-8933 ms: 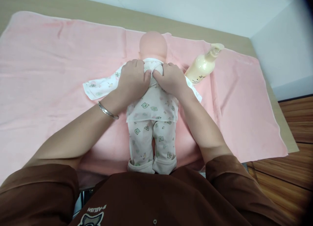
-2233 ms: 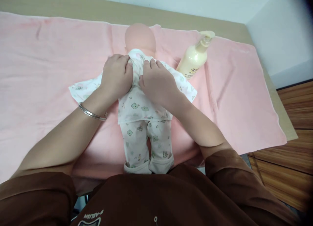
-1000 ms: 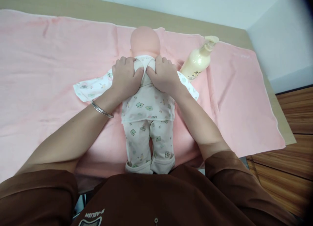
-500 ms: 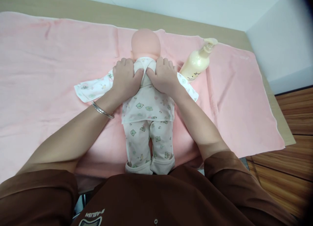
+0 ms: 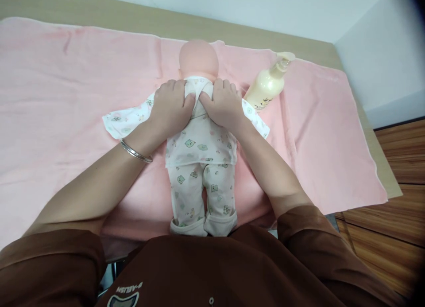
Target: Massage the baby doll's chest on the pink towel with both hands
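A baby doll (image 5: 198,60) with a bare vinyl head lies on its back on a pink towel (image 5: 66,99). It wears a white printed top (image 5: 201,147) and matching leggings (image 5: 202,196) with folded cuffs. My left hand (image 5: 171,107) is on the left side of the top's neckline, fingers curled over the fabric. My right hand (image 5: 223,106) mirrors it on the other side, with a narrow gap between the thumbs. The doll's arms are hidden inside the top, and its flat sleeves spread sideways. A metal bangle (image 5: 135,152) circles my left wrist.
A cream pump bottle (image 5: 268,83) lies on the towel, just right of the doll's head and close to my right hand. The towel covers a light wooden table (image 5: 172,28) against a white wall. Wood flooring (image 5: 392,218) shows at the right.
Since the earliest frames, both hands have settled at the neckline, closer together. Over the last half second, my left hand shifted slightly left, and the doll and top stayed nearly still.
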### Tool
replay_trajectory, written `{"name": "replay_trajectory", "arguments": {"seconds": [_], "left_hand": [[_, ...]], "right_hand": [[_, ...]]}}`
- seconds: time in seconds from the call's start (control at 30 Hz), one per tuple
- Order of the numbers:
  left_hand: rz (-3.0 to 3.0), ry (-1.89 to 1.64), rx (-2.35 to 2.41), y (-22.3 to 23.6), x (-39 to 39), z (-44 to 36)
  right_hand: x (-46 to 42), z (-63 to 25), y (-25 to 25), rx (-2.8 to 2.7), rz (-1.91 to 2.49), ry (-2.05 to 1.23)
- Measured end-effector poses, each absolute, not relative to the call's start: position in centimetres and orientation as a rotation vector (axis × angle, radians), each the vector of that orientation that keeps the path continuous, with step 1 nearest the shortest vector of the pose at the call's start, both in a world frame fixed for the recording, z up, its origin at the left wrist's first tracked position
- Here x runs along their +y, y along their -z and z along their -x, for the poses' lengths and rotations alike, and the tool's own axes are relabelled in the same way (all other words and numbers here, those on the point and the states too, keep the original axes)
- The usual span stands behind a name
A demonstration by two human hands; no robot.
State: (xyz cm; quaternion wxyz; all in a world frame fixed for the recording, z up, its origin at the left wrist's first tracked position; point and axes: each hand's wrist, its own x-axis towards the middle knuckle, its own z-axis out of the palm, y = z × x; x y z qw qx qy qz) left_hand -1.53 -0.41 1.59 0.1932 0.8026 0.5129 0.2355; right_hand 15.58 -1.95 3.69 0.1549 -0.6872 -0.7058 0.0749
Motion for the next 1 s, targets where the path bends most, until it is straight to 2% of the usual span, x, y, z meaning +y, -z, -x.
{"name": "replay_trajectory", "arguments": {"seconds": [0.3,0.47,0.63,0.87,1.0], "left_hand": [[-2.314,-0.616,1.444,-6.2,-3.4,1.2],[-2.286,-0.731,1.518,-5.6,-2.4,1.2],[-2.242,-0.684,1.537,-4.0,-0.7,1.3],[-2.414,-0.557,1.444,-3.4,-2.5,1.0],[-2.464,-0.578,1.334,-4.0,-3.4,0.9]], "right_hand": [[-1.2,-17.7,-4.4,-2.060,2.015,-0.321],[-4.0,-15.9,-5.1,-2.218,1.992,-0.110],[-6.9,-14.2,-5.9,-2.340,1.825,0.030],[-3.2,-16.5,-5.7,-2.244,1.800,-0.319],[-1.6,-16.8,-4.1,-2.103,1.896,-0.285]]}}
